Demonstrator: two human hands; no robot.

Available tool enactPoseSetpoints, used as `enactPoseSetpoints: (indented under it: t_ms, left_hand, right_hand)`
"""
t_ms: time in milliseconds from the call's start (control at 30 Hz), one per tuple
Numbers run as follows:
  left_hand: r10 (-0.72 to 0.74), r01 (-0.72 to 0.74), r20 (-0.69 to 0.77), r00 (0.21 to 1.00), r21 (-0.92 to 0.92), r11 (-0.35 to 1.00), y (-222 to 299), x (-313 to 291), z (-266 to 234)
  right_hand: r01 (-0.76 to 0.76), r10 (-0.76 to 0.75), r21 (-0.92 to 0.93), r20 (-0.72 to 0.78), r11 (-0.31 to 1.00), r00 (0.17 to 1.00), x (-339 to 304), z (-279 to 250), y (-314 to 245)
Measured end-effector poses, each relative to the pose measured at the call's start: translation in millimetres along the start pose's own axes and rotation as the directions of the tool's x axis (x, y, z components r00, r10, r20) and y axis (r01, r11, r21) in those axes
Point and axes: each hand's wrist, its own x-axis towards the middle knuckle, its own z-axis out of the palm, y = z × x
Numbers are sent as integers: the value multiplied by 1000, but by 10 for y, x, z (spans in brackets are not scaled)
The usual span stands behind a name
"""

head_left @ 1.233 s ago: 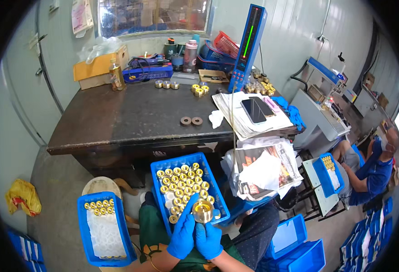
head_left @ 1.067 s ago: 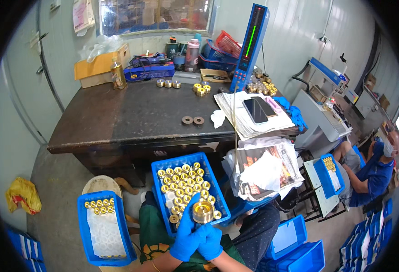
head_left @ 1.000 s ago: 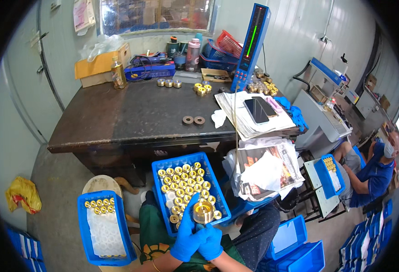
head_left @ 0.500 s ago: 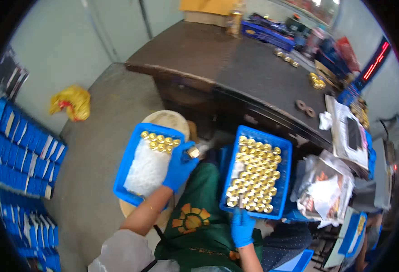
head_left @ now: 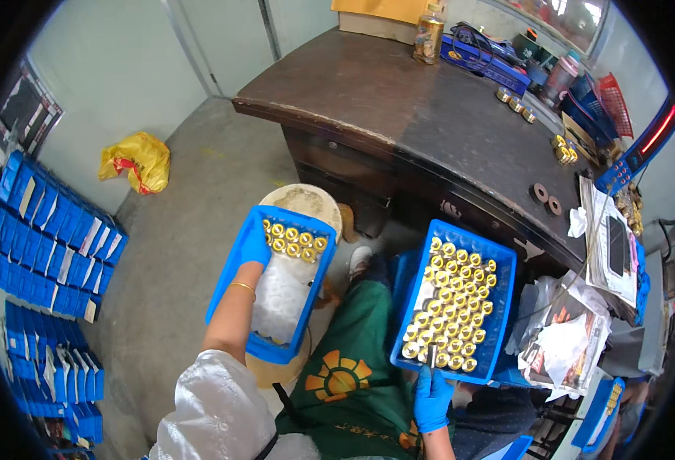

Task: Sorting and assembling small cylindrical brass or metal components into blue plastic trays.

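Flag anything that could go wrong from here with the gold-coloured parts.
The left hand is inside the left tray, close beside the rows of parts, so it might bump them out of line.

The right hand holds a metal rod at the near edge of the fuller tray; its tip could knock or scratch the parts there.

Cannot see the fingertips of the left grip (head_left: 255, 244), turned down inside the left blue tray (head_left: 320, 280), nor whatever lies under them. Cannot make out the near end of the slim metal tool (head_left: 432, 354), covered by the right grip (head_left: 432, 399). Can see only part of the yellow-brown box (head_left: 383, 11) and window (head_left: 560, 19), both cut by the top edge. Cannot count the metal parts (head_left: 629, 208) partly behind the paper stack (head_left: 594, 222).
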Motion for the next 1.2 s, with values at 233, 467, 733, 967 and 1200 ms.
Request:
enactPoseSetpoints:
  t_ms: [233,467,733,967,1200]
  left_hand:
    - [624,-644,172,763,289,708,800,-423,563]
    - [547,-924,756,360,371,95,1715,-1515,2410]
    - [466,-680,624,628,148,718,2068,-1841,2564]
    - [350,289,898,268,-421,860,2768,-2454,1488]
    - [293,472,907,303,-410,780,2697,-2741,1244]
  right_hand:
    - [-5,2,-42,-67,999,998,56,-57,-6]
    - [31,-29,30,-66,999,997,-15,-154,-193]
    - [-136,147,101,-108,985,983,-209,-405,-26]
    - [-115,133,303,-40,946,990,116,-415,-231]
    - [-50,110,246,-235,968,966,73,-339,-322]
